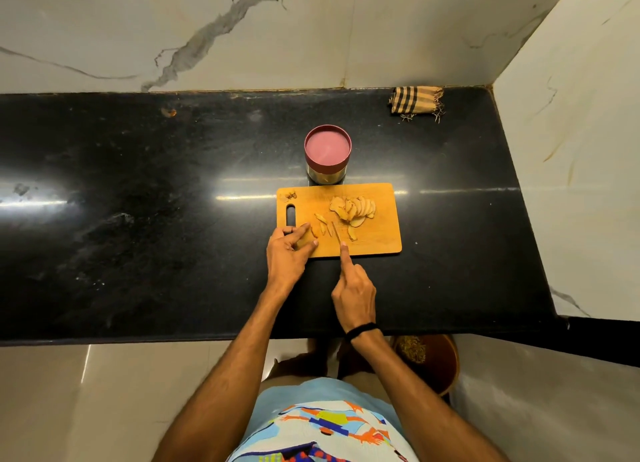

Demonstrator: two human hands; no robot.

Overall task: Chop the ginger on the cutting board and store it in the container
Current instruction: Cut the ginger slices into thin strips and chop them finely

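Pale yellow ginger slices (353,210): fanned in a heap on the far middle of the rectangular wooden cutting board (381,236). A few thin cut ginger strips (322,224) loose towards the front left. All on the board, none in storage yet.

Thin knife blade (335,233): seen edge-on, tip among the strips.

Hands apart. Right hand (354,288) wrapped round the hidden handle, forefinger laid along the spine. Left hand (287,250) at the board's front left corner, thumb and forefinger beside a strip; pinch or mere touch not discernible.

Round steel container (328,150) with pink lid: closed, just behind the board on the black polished stone counter (138,219).

Checked fringed cloth (415,101): far back right.

Risks, as judged: left fingertips near the blade, a nick likely from a wandering stroke. Thin strips apt to skate off the near edge. Storing blocked until lid removal.
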